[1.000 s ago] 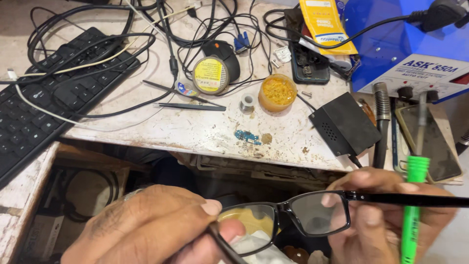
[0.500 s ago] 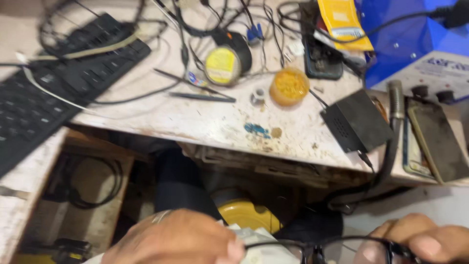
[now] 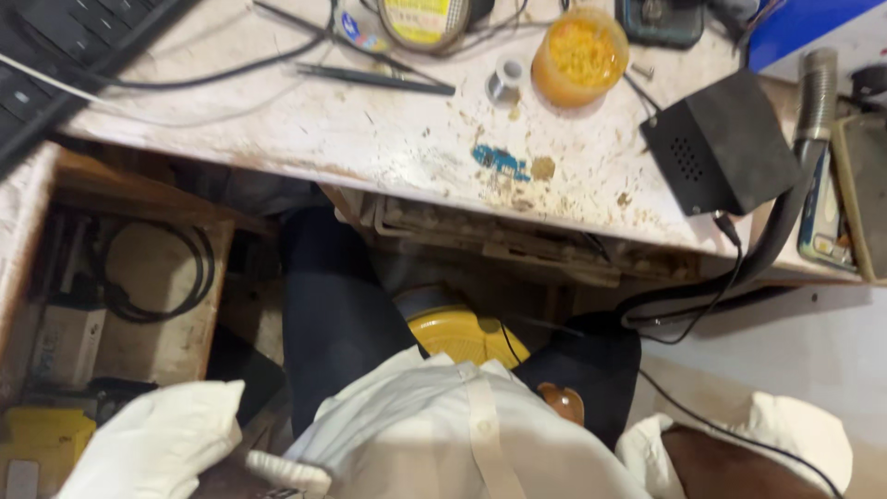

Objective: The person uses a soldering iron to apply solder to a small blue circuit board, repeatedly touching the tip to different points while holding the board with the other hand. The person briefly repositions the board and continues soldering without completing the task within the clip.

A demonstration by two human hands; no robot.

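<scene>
Neither hand was in view, so finger state could not be told. One worktop (image 3: 370, 139) carried one orange jar (image 3: 579, 54) at 12 o'clock and one black box (image 3: 719, 148) at 2 o'clock.

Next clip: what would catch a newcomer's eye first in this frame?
Probably the round orange tub near the far edge of the scuffed white workbench, with a black box to its right. Below the bench, a yellow round object shows between the person's dark-trousered knees. Neither hand is in view, only white sleeves.
</scene>
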